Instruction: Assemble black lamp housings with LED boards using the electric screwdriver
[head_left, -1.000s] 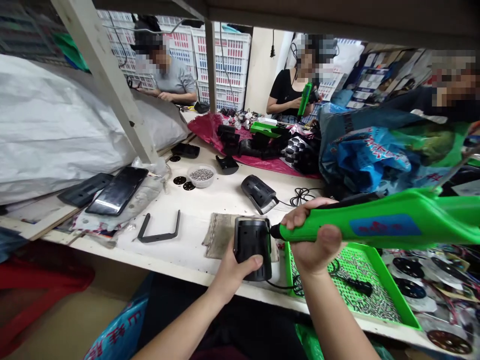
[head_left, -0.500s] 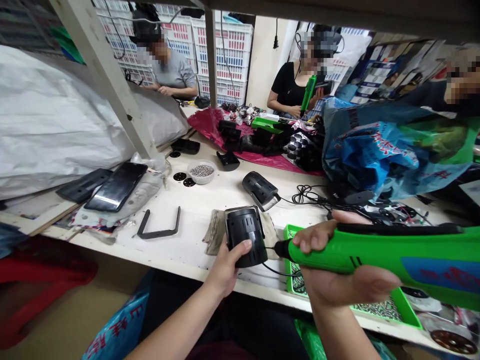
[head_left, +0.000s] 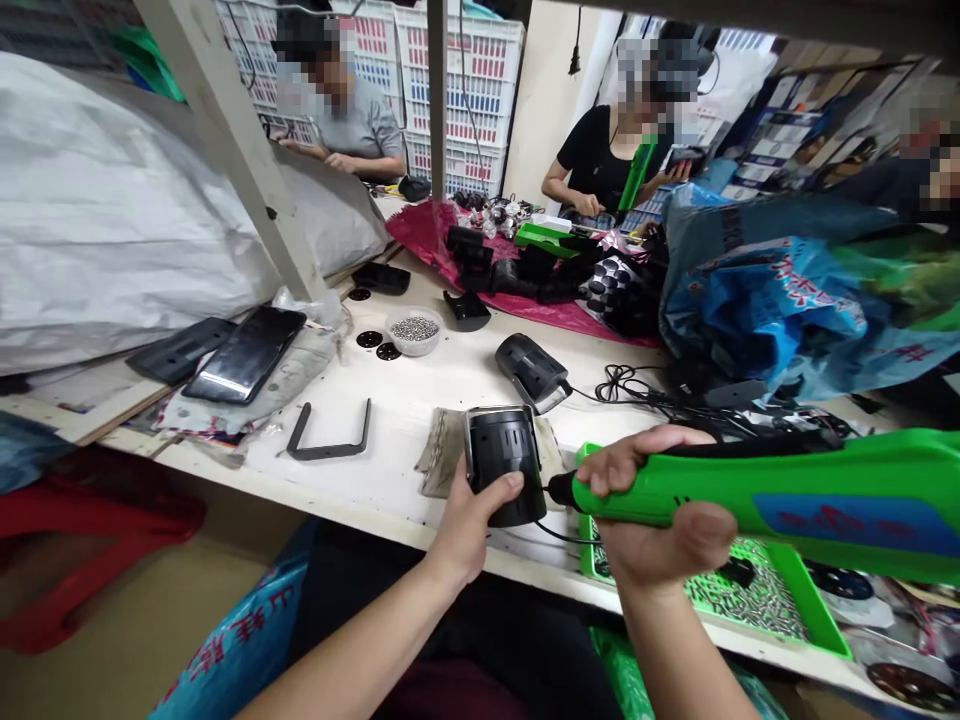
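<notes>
A black housing (head_left: 504,463) is gripped from below by the left hand (head_left: 469,520) and held over a grey cloth (head_left: 444,462) at the near edge of the tabletop (head_left: 420,390). To the right of the housing, a green electric screwdriver (head_left: 757,495) is clasped in the right hand (head_left: 660,510), its dark tip set against the housing's side. Beyond the housing a second black housing (head_left: 534,370) is seen, and to its left a bent black bracket (head_left: 330,437).
</notes>
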